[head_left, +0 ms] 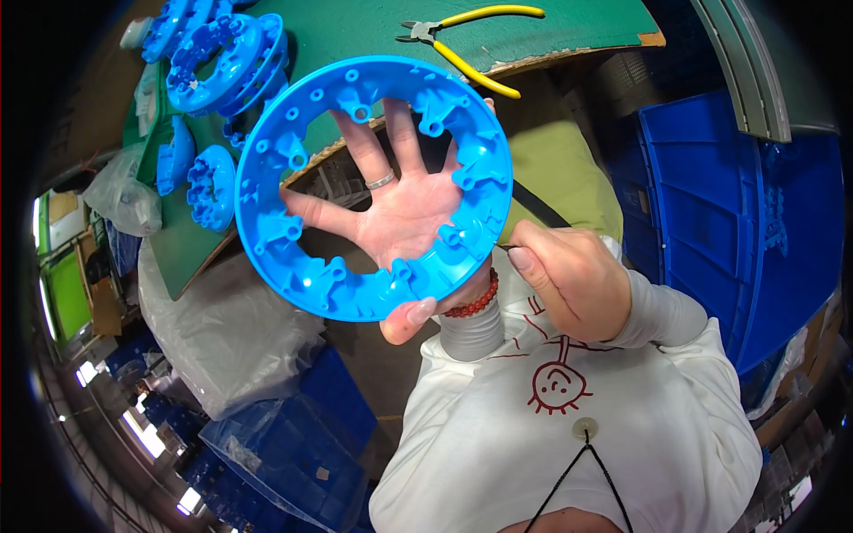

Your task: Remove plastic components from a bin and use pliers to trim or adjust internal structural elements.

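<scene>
A round blue plastic ring [373, 299] with several moulded posts and bosses around its inside stands tilted up in front of me. My left hand [404, 218] supports it from behind, palm showing through the opening. Its fingers spread behind the rim while the thumb presses on the lower front edge. To the right, my right hand [573, 280] is closed, its thumb and finger close to the ring's right edge. A thin dark tip shows at its fingertips, but what it holds is too small to make out.
On the green table [338, 35] lie yellow-handled cutting pliers [426, 34]. Several more blue plastic parts [213, 67] are piled at the left. A plastic-covered stack [222, 329] and blue bins [702, 204] flank me. A yellow-green surface [564, 169] lies beyond my right hand.
</scene>
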The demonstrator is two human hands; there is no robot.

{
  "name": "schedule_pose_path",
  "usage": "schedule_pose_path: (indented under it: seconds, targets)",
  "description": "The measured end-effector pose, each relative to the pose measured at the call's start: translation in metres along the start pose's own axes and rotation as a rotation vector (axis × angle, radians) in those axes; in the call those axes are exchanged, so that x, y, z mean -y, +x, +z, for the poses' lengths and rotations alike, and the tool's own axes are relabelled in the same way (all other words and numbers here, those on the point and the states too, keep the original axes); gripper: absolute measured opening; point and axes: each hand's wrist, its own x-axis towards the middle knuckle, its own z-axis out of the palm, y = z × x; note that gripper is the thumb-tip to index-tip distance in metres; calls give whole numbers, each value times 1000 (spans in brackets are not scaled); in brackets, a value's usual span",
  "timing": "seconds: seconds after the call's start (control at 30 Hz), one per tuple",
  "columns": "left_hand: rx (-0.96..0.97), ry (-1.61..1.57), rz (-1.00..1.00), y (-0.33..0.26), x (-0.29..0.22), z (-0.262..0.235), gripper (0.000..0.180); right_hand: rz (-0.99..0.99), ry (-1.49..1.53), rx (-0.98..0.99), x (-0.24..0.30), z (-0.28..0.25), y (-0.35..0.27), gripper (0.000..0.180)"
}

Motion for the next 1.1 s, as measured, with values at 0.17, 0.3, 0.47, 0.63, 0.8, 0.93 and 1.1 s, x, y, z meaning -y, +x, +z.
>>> schedule_pose_path:
  seconds: [0.17, 0.3, 0.47, 0.63, 0.8, 0.93, 1.1]
  targets:
    - [-25, 91, 55, -2, 0, 2, 101, -3, -203, -144, -1, 15, 2, 20]
    - [-45, 160, 103, 3, -2, 10, 99, -22, -367, -233, 1, 16, 7, 20]
    - [-308, 203, 30, 6, 0, 23, 99, -108, 128, -280, -11, 5, 7, 10]
    - [-264, 162, 12, 7, 0, 21, 99, -52, 97, -152, -9, 6, 12, 11]
    - [-229, 128, -7, 5, 1, 17, 99, -38, -60, -181, -4, 6, 12, 15]
    - [-201, 92, -23, 3, 4, 13, 99, -4, -254, -191, 1, 9, 11, 16]
    - [-84, -73, 13, 6, 13, -6, 99, 99, 120, -163, -15, 18, 13, 16]
